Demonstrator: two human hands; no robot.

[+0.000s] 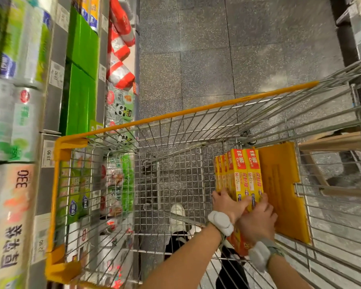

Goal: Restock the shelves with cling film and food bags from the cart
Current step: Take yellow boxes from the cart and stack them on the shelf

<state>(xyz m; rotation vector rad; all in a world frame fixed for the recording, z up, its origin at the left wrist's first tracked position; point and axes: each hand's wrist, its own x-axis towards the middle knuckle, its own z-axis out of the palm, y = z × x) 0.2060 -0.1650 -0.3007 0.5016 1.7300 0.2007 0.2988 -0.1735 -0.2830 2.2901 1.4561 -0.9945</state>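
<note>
Shelves (52, 107) packed with rolls and green packs ran along the cart's left side. The wire cart (175, 114), yellow-rimmed, held a row of yellow-and-red cling film boxes (244, 172) standing on edge at its right side, against a yellow flap (279, 184) near the rear corner. The left hand (227, 203) curled over the row's left face, and the right hand (258, 220) clasped its near end beside the flap. Each wrist wore a pale band (220, 223).
</note>
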